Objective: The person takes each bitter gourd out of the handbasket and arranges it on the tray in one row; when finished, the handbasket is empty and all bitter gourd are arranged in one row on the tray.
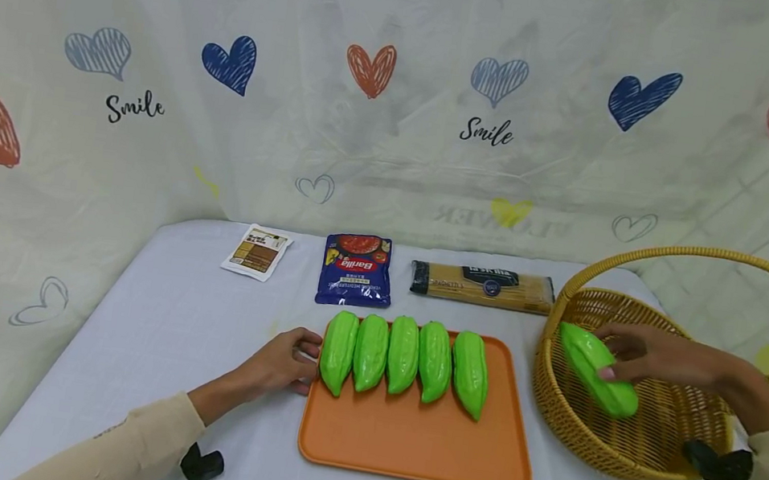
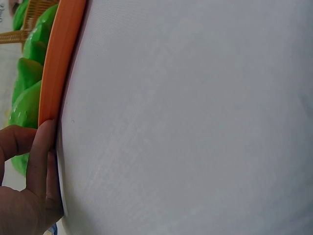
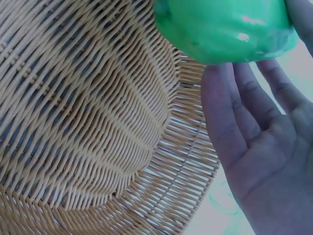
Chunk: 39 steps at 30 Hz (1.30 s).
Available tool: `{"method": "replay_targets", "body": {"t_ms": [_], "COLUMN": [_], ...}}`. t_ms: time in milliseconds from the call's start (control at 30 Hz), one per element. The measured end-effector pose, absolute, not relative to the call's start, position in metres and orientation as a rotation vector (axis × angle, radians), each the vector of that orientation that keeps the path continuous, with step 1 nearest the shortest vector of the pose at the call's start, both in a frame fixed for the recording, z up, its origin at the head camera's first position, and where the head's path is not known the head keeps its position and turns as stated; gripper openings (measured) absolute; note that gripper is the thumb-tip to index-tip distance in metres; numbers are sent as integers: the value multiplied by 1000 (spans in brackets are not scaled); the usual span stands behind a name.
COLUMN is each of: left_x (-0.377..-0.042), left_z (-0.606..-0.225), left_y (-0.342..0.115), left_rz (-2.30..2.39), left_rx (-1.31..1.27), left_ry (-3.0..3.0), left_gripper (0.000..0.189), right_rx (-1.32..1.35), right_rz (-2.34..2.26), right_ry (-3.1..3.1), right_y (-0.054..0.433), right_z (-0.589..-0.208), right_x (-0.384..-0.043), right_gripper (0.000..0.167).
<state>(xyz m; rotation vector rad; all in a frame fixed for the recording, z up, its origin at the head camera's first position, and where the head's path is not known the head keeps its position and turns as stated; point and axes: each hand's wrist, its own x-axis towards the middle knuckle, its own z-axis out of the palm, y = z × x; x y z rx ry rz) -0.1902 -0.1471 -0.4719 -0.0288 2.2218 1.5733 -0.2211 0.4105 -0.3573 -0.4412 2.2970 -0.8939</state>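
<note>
In the head view my right hand (image 1: 642, 357) holds a smooth green ridged fruit (image 1: 597, 369) between thumb and fingers, over the opening of a wicker basket (image 1: 551, 375). From the right wrist, the same fruit (image 3: 225, 29) shows above the woven wall, fingertips against its underside. On an orange tray (image 1: 412, 446), several similar green fruits (image 1: 402, 356) lie side by side in a row along the back. My left hand (image 1: 284, 361) grips the tray's left rim, beside the leftmost fruit. The left wrist view shows fingers at the tray's edge (image 2: 63, 54).
Behind the tray lie a small white-and-brown packet (image 1: 257, 252), a blue Barilla pouch (image 1: 355, 270) and a pack of spaghetti (image 1: 484, 286). The basket's tall handle (image 1: 704, 253) arches up at the right. A white cloth covers the table (image 1: 178, 310).
</note>
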Motion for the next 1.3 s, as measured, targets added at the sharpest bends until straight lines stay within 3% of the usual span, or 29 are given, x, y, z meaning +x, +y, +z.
{"method": "replay_targets", "body": {"t_ms": [700, 1300], "left_x": [-189, -190], "left_z": [-471, -473], "left_y": [-149, -148], "left_rz": [1569, 1580], "left_rx": [-20, -19], "left_ry": [2219, 2220], "left_gripper": [57, 57], "right_rx": [-319, -486], "right_rz": [-884, -1077], "right_ry": [2459, 2479], "right_y": [406, 377], "right_z": [-343, -340], "right_x": [-194, -176], "right_gripper": [69, 35]}}
